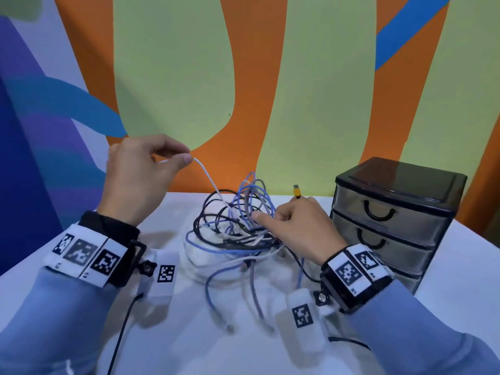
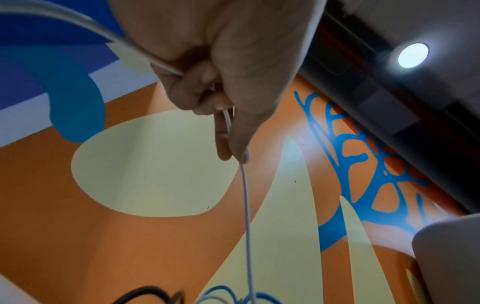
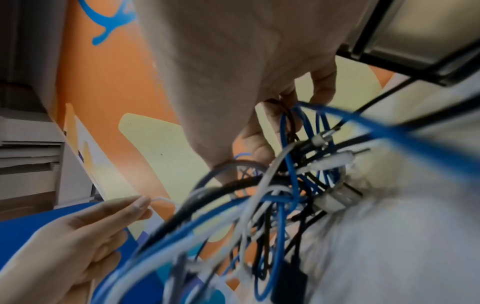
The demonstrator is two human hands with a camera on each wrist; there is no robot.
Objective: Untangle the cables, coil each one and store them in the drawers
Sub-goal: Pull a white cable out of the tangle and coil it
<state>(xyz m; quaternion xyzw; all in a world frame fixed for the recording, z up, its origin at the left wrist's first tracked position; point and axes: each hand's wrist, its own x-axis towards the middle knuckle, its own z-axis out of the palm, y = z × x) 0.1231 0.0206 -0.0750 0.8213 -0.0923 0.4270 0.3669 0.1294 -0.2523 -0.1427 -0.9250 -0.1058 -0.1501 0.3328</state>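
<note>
A tangle of blue, black and white cables (image 1: pixel 232 234) lies on the white table (image 1: pixel 460 266). My left hand (image 1: pixel 189 157) is raised left of it and pinches a white cable (image 1: pixel 208 180) between thumb and forefinger; the cable runs taut down into the tangle. The left wrist view shows the same pinch by the left hand (image 2: pixel 235 156) on the white cable (image 2: pixel 246 205). My right hand (image 1: pixel 281 215) rests on the tangle's right side, fingers curled into its loops. In the right wrist view the right hand (image 3: pixel 291 115) hooks black and blue strands of the tangle (image 3: pixel 275 197).
A dark three-drawer unit (image 1: pixel 400 190) stands at the right, all drawers closed. An orange-tipped plug (image 1: pixel 297 191) sticks up behind my right hand. Loose cable ends (image 1: pixel 230 327) trail toward the front edge. A painted wall rises right behind the table.
</note>
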